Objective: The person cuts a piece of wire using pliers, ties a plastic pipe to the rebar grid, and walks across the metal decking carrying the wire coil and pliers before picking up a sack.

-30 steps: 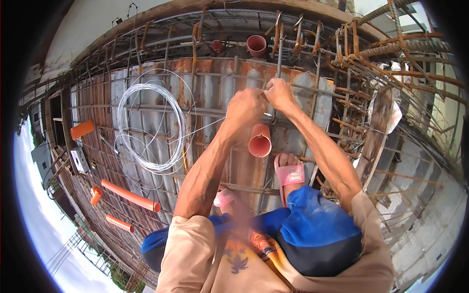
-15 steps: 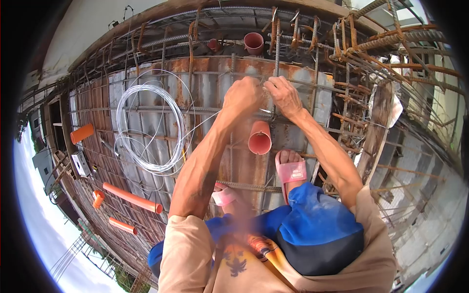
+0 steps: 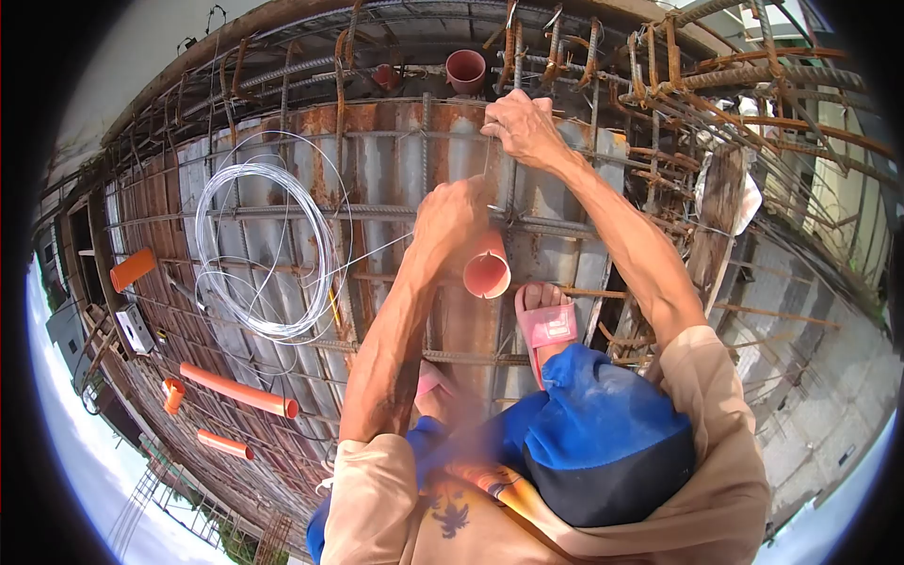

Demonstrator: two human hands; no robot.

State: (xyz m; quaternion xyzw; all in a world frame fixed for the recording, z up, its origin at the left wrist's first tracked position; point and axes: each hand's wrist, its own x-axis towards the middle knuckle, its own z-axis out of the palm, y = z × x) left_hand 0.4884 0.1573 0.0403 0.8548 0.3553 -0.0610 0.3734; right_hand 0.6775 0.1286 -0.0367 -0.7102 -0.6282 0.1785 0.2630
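My left hand (image 3: pixel 454 217) is closed above the rebar grid, just up from an orange pipe (image 3: pixel 487 271) whose open end faces me. A thin metal wire (image 3: pixel 384 247) runs to this hand from a large loose coil of wire (image 3: pixel 327 273) at the left. Farther out, my right hand (image 3: pixel 527 130) is pinched shut beside an upright ridged steel bar (image 3: pixel 514 188). A short stretch of the thin wire shows between both hands. The fingertips of the left hand are hidden.
Corrugated metal sheets (image 3: pixel 395 155) lie under the grid. Several orange pipe pieces (image 3: pixel 240 391) rest at the left. Rusty rebar ends (image 3: pixel 673 52) stick up at the far right, near a wooden post (image 3: pixel 720 198). My sandalled foot (image 3: pixel 546 320) stands beside the pipe.
My hands were close together and are now apart. The right one has moved up and away, the left one down toward me. The view has shifted slightly.
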